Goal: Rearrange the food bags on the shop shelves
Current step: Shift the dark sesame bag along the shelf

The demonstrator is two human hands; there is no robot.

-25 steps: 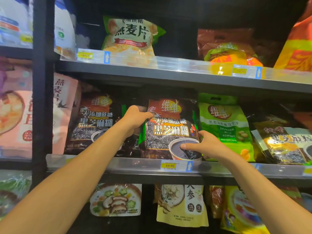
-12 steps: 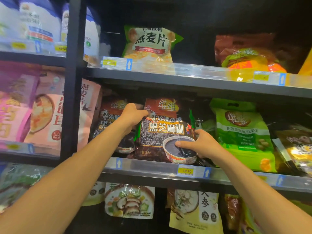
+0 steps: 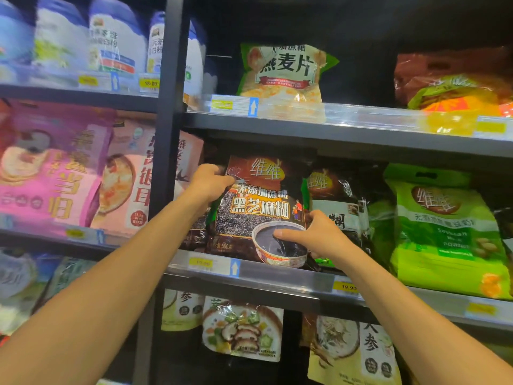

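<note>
A dark brown bag of black sesame paste (image 3: 258, 209) stands upright at the left end of the middle shelf (image 3: 277, 276). My left hand (image 3: 209, 183) grips its upper left edge. My right hand (image 3: 313, 234) holds its lower right corner, thumb across the printed bowl. Another sesame bag (image 3: 337, 207) stands just behind and to the right, partly hidden. A further dark bag shows at the lower left, behind my left wrist.
A green soybean powder bag (image 3: 444, 234) stands at the right. An oat flake bag (image 3: 286, 70) and a red-orange bag (image 3: 455, 81) sit on the upper shelf. A black upright post (image 3: 166, 134) divides off pink bags (image 3: 55, 168). More bags hang below.
Both hands have carried the sesame bag leftwards along the middle shelf, over the bag that stood at the left. The camera view has shifted left and closer.
</note>
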